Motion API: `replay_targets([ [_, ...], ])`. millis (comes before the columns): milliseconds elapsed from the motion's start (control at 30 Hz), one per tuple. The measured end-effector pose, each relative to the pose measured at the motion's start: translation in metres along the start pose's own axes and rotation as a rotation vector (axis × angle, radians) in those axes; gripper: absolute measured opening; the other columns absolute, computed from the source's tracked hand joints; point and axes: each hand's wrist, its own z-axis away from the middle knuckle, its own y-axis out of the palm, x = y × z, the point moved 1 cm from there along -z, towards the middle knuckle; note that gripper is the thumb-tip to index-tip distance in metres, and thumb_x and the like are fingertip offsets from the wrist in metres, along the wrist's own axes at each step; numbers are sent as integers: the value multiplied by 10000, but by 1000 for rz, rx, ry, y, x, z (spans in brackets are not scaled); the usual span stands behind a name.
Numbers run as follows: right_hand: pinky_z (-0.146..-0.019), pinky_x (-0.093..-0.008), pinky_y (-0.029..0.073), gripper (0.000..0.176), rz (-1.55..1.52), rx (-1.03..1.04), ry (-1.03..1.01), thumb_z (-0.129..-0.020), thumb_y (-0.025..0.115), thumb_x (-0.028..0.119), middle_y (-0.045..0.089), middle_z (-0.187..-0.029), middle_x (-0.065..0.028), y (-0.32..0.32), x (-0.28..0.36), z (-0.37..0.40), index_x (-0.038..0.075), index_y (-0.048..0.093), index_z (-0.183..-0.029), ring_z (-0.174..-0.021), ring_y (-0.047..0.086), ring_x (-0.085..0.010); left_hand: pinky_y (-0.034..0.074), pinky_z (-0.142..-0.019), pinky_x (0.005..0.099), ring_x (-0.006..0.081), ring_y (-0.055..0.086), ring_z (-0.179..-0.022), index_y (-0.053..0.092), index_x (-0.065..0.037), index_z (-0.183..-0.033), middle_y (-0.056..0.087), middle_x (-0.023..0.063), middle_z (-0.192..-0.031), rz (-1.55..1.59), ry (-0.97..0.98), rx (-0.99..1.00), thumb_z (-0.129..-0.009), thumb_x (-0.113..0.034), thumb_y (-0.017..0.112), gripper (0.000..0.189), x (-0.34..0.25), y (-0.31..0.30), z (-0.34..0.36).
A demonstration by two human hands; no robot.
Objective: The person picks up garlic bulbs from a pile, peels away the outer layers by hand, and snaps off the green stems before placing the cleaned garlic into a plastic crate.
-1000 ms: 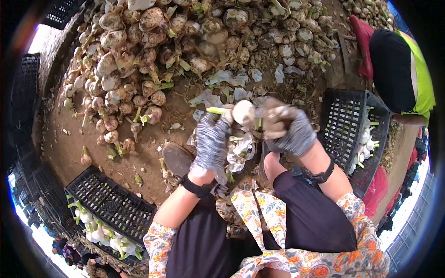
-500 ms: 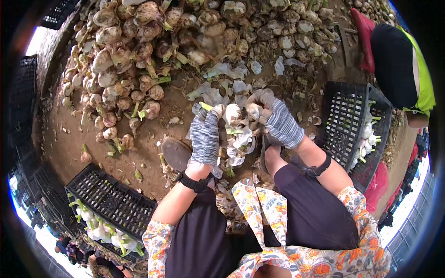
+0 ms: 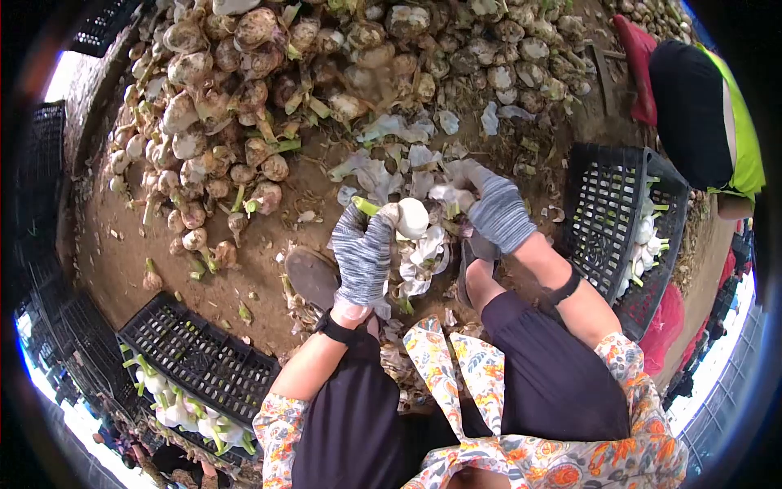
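The left hand [image 3: 362, 253] and the right hand [image 3: 498, 213] wear knitted gloves in streaky grey and white, their finger ends paler and brownish; the right ones are blurred. A black band [image 3: 336, 328] circles the left wrist, and a slim dark band [image 3: 564, 285] the right. The white floral top [image 3: 562, 464], printed with orange and yellow blooms and grey-blue leaves, has matching sleeves [image 3: 279, 424] and two broad, tapering fabric tails [image 3: 486, 383] at the front. Loose, dark purplish trousers [image 3: 562, 375] and dark brownish shoes [image 3: 312, 275] complete the clothing.
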Motion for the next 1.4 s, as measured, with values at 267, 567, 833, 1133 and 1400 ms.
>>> replay_targets([
  [267,-829,-331,464,492,-902,312,242,-726,699,123,604,-1033,-98,-3,34,-4,61,534,-1185,-959,562,-186,417,-504,180,52,530,-580,570,-75,-792,613,-4,-721,578,-521,31,-821,-106,593,48,8,-3,-7],
  [567,-705,-270,482,450,-368,429,192,-733,681,220,605,-925,-95,-64,33,27,38,548,-1122,-813,586,-156,349,-410,222,66,436,-436,597,-72,-754,503,-21,-556,19,-123,-131,-880,-246,574,216,32,-42,-18],
  [833,-724,-247,462,293,172,-582,298,-820,574,131,590,-958,-60,-227,-68,109,31,543,-1094,-842,570,-151,416,-882,349,266,518,-1005,494,-6,-1139,534,169,-1082,-714,34,-638,-710,-158,743,518,52,-143,-47],
  [1133,-880,-313,423,285,136,-386,227,-832,585,148,578,-1081,-87,-133,-3,65,27,582,-1090,-1012,542,-205,415,-931,374,347,497,-1105,499,-72,-1225,502,217,-1223,-1356,-35,-516,-676,-194,747,615,50,-222,-80],
  [1400,-796,-317,476,265,-612,865,182,-883,535,238,632,-1014,-121,-4,61,21,45,610,-1048,-906,603,-197,476,-653,222,136,562,-767,485,10,-1164,603,86,-967,31,-58,-311,-781,-154,689,464,-15,-143,-31],
])
